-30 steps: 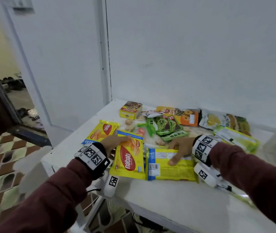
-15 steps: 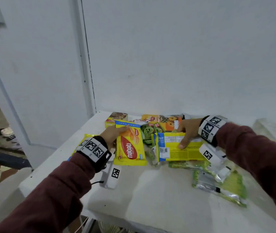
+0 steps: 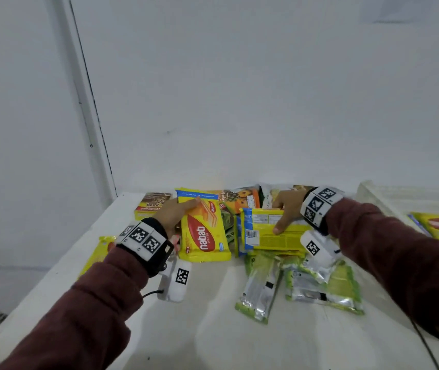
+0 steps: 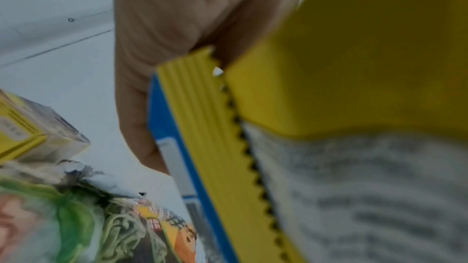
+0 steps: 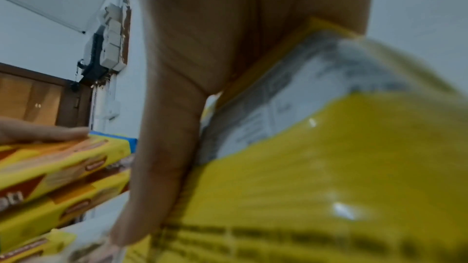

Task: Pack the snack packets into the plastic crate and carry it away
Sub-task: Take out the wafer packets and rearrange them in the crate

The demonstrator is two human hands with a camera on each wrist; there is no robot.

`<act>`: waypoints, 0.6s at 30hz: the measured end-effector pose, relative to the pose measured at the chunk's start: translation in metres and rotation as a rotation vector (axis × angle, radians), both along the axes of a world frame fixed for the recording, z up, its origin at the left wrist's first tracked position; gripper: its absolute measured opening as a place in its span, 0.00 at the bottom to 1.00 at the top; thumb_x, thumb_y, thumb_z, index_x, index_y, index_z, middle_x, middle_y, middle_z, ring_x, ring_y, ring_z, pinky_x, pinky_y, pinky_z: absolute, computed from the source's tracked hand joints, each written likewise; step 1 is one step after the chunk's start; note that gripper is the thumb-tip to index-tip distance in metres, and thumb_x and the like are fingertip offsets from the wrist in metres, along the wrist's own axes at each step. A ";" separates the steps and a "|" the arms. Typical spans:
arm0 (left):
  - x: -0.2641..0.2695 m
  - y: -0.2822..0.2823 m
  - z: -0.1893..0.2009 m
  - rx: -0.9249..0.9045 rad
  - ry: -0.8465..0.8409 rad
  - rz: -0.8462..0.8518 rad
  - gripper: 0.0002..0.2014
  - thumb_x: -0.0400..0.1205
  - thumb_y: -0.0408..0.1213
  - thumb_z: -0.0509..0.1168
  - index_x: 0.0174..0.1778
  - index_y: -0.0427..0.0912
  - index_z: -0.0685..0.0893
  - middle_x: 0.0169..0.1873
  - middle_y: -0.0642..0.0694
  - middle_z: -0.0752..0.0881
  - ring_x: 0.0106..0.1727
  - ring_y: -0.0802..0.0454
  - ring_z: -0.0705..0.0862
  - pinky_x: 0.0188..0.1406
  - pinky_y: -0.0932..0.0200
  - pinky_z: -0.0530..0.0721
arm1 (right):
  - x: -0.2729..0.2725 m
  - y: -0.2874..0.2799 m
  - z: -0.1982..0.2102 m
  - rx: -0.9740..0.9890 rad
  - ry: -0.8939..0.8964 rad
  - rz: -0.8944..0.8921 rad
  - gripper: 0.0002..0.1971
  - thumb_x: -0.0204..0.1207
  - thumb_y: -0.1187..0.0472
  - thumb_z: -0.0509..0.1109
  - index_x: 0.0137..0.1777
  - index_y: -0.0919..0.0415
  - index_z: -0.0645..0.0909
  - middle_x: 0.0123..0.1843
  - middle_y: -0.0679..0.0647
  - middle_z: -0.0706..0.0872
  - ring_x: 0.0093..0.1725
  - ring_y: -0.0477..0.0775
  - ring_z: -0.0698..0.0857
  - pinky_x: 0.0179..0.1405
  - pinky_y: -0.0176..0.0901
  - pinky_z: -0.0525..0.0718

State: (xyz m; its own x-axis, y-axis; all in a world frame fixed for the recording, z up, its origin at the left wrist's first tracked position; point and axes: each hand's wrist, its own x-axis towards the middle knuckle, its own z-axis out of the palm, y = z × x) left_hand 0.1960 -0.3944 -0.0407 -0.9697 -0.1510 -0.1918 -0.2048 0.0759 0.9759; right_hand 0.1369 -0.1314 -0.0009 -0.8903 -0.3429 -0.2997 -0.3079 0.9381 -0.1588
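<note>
Both packets now ride higher off the bench (image 3: pixel 213 329), left hand (image 3: pixel 177 213) gripping the Nabati packet (image 3: pixel 203 231), right hand (image 3: pixel 287 209) clamping the back-up packet (image 3: pixel 271 233): swing them level toward the crate at 3 o'clock.

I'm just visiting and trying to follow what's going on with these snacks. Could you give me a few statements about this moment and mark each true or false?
1. The left hand holds a yellow Nabati wafer packet. True.
2. The right hand is empty. False: it grips a yellow packet, back side up with a barcode.
3. Green and silver packets lie on the white table. True.
4. Both held packets are already in the crate. False: they are over the table.
5. A small yellow box sits near the wall. True.
</note>
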 end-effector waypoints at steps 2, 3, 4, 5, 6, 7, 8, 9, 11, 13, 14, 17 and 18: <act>-0.002 0.004 -0.006 0.012 -0.010 -0.003 0.09 0.79 0.45 0.67 0.44 0.42 0.82 0.36 0.43 0.87 0.31 0.50 0.87 0.43 0.54 0.84 | 0.001 0.003 -0.013 0.013 -0.014 -0.050 0.29 0.66 0.47 0.77 0.65 0.60 0.79 0.62 0.53 0.82 0.61 0.55 0.81 0.58 0.44 0.76; -0.004 0.005 -0.010 0.013 -0.014 -0.004 0.09 0.79 0.44 0.67 0.44 0.42 0.82 0.35 0.43 0.87 0.31 0.49 0.87 0.42 0.55 0.84 | 0.001 0.003 -0.018 -0.007 -0.023 -0.067 0.30 0.66 0.46 0.77 0.65 0.60 0.79 0.64 0.53 0.81 0.61 0.56 0.80 0.59 0.45 0.75; -0.004 0.006 -0.014 0.010 -0.024 -0.007 0.08 0.79 0.44 0.67 0.43 0.42 0.81 0.36 0.43 0.87 0.33 0.48 0.86 0.43 0.53 0.84 | -0.001 0.003 -0.024 -0.033 -0.031 -0.076 0.30 0.66 0.45 0.77 0.64 0.60 0.79 0.64 0.53 0.82 0.59 0.55 0.80 0.58 0.45 0.75; -0.005 0.008 -0.017 0.010 -0.033 -0.010 0.08 0.80 0.43 0.67 0.41 0.43 0.79 0.37 0.42 0.87 0.35 0.46 0.85 0.46 0.51 0.83 | -0.004 0.003 -0.028 -0.059 -0.035 -0.081 0.30 0.63 0.43 0.78 0.62 0.59 0.80 0.63 0.54 0.82 0.55 0.54 0.80 0.59 0.46 0.76; -0.005 0.010 -0.020 0.018 -0.042 -0.013 0.07 0.80 0.42 0.67 0.39 0.44 0.78 0.38 0.41 0.86 0.37 0.44 0.84 0.50 0.47 0.83 | -0.008 0.004 -0.033 -0.087 -0.037 -0.089 0.31 0.61 0.42 0.79 0.61 0.57 0.81 0.62 0.54 0.83 0.54 0.53 0.79 0.60 0.48 0.77; -0.005 0.012 -0.023 0.027 -0.049 -0.011 0.08 0.80 0.40 0.67 0.38 0.46 0.75 0.38 0.40 0.86 0.38 0.43 0.84 0.52 0.45 0.82 | -0.012 0.003 -0.035 -0.104 -0.044 -0.094 0.30 0.61 0.42 0.79 0.61 0.56 0.81 0.60 0.53 0.83 0.54 0.53 0.79 0.63 0.50 0.77; -0.005 0.013 -0.025 0.029 -0.060 -0.009 0.09 0.80 0.40 0.66 0.37 0.48 0.73 0.38 0.40 0.85 0.38 0.43 0.84 0.52 0.45 0.82 | -0.013 0.002 -0.035 -0.109 -0.064 -0.083 0.28 0.63 0.45 0.79 0.61 0.55 0.81 0.58 0.52 0.83 0.56 0.54 0.80 0.65 0.51 0.77; -0.005 0.013 -0.027 0.024 -0.072 -0.009 0.10 0.80 0.40 0.66 0.37 0.48 0.72 0.37 0.40 0.85 0.37 0.43 0.84 0.50 0.47 0.83 | -0.014 0.000 -0.036 -0.108 -0.083 -0.075 0.28 0.65 0.47 0.78 0.64 0.55 0.79 0.60 0.53 0.82 0.59 0.55 0.80 0.68 0.51 0.76; -0.006 0.011 -0.029 0.010 -0.093 -0.023 0.07 0.80 0.41 0.66 0.39 0.45 0.76 0.32 0.44 0.87 0.31 0.47 0.86 0.38 0.55 0.85 | -0.015 -0.003 -0.038 -0.051 -0.102 -0.071 0.35 0.67 0.48 0.77 0.73 0.56 0.70 0.71 0.54 0.75 0.69 0.56 0.75 0.71 0.49 0.72; -0.006 0.009 -0.029 0.002 -0.091 -0.031 0.06 0.81 0.41 0.66 0.41 0.44 0.79 0.27 0.49 0.88 0.26 0.53 0.87 0.29 0.61 0.86 | -0.018 -0.007 -0.040 0.038 -0.114 -0.064 0.40 0.68 0.47 0.76 0.77 0.58 0.63 0.76 0.54 0.68 0.73 0.57 0.71 0.73 0.51 0.70; -0.006 0.008 -0.029 0.003 -0.089 -0.034 0.06 0.81 0.41 0.66 0.41 0.44 0.80 0.28 0.49 0.89 0.27 0.53 0.87 0.31 0.60 0.86 | -0.018 -0.008 -0.041 0.061 -0.126 -0.061 0.40 0.69 0.48 0.75 0.78 0.58 0.62 0.77 0.55 0.68 0.73 0.58 0.70 0.73 0.52 0.70; -0.007 0.006 -0.029 0.009 -0.085 -0.048 0.05 0.80 0.41 0.66 0.44 0.44 0.81 0.37 0.44 0.88 0.31 0.50 0.87 0.42 0.54 0.85 | -0.021 -0.011 -0.043 0.050 -0.123 -0.053 0.37 0.67 0.49 0.77 0.74 0.55 0.66 0.74 0.54 0.70 0.70 0.57 0.72 0.70 0.50 0.73; -0.007 0.005 -0.029 0.006 -0.082 -0.049 0.05 0.80 0.41 0.66 0.45 0.44 0.81 0.38 0.43 0.88 0.31 0.51 0.88 0.42 0.53 0.85 | -0.022 -0.011 -0.042 0.037 -0.110 -0.045 0.35 0.66 0.50 0.78 0.71 0.53 0.67 0.71 0.53 0.71 0.68 0.57 0.73 0.67 0.49 0.74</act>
State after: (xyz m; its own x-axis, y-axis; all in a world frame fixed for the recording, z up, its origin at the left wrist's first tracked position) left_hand 0.1887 -0.3893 -0.0697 -0.9568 -0.1027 -0.2719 -0.2805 0.0815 0.9564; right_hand 0.1153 -0.1422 -0.0432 -0.8657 -0.2905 -0.4077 -0.2482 0.9563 -0.1544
